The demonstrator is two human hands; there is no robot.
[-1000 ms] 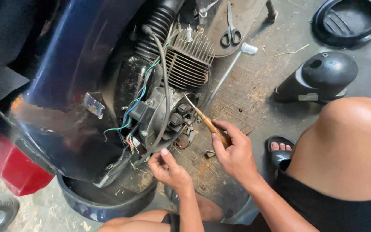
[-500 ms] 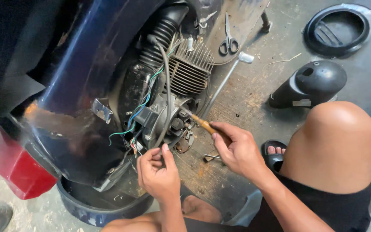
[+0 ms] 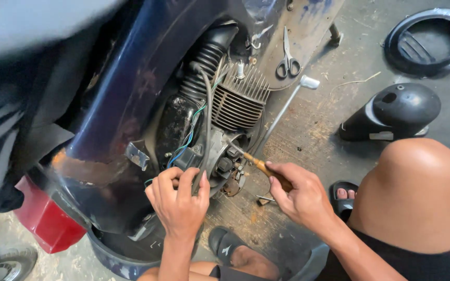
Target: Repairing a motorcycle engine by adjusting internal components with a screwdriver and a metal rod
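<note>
Concrete floor: scissors, black cover

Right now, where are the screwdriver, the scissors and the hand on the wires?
screwdriver [image 3: 263, 168]: head view, on the wooden handle just ahead of the right hand.
scissors [image 3: 287, 58]: head view, near the pivot, above the finger loops.
left hand [image 3: 178, 200]: head view, on the back of the hand.
</note>
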